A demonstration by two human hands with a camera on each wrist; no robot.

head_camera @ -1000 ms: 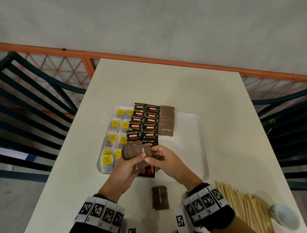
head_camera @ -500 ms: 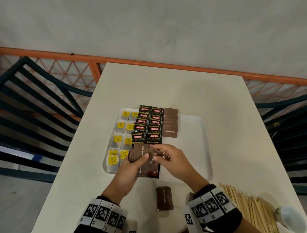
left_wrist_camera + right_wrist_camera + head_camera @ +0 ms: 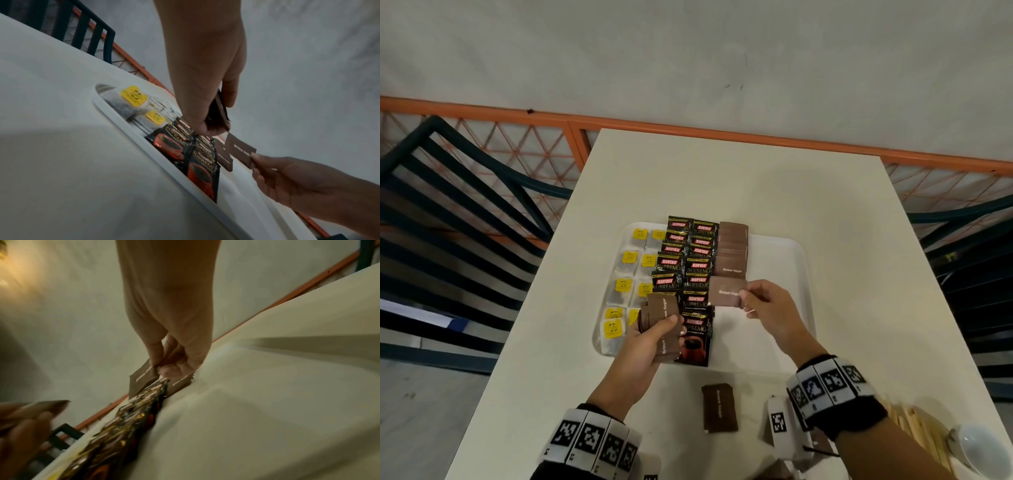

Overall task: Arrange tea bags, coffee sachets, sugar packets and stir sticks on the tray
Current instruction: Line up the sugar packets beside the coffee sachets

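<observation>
A white tray (image 3: 779,260) holds two columns of tea bags (image 3: 630,260) with yellow tags, two columns of black coffee sachets (image 3: 697,270) and a column of brown sugar packets (image 3: 732,253). My left hand (image 3: 650,339) grips a stack of brown sugar packets (image 3: 661,310) over the tray's near left part. My right hand (image 3: 763,305) pinches a single brown sugar packet (image 3: 726,292) by its right edge, just below the sugar column. The same packet (image 3: 240,150) shows in the left wrist view, above the tray. One brown sugar packet (image 3: 719,407) lies on the table.
Wooden stir sticks (image 3: 917,428) lie at the table's near right corner beside a white cup (image 3: 979,448). Dark chairs (image 3: 448,219) flank the table (image 3: 722,185) on both sides. An orange railing (image 3: 688,123) runs behind it. The tray's right half is bare.
My right hand has drawn one sugar packet off the stack and moved it right and forward toward the sugar column. The left hand keeps the stack in about the same place.
</observation>
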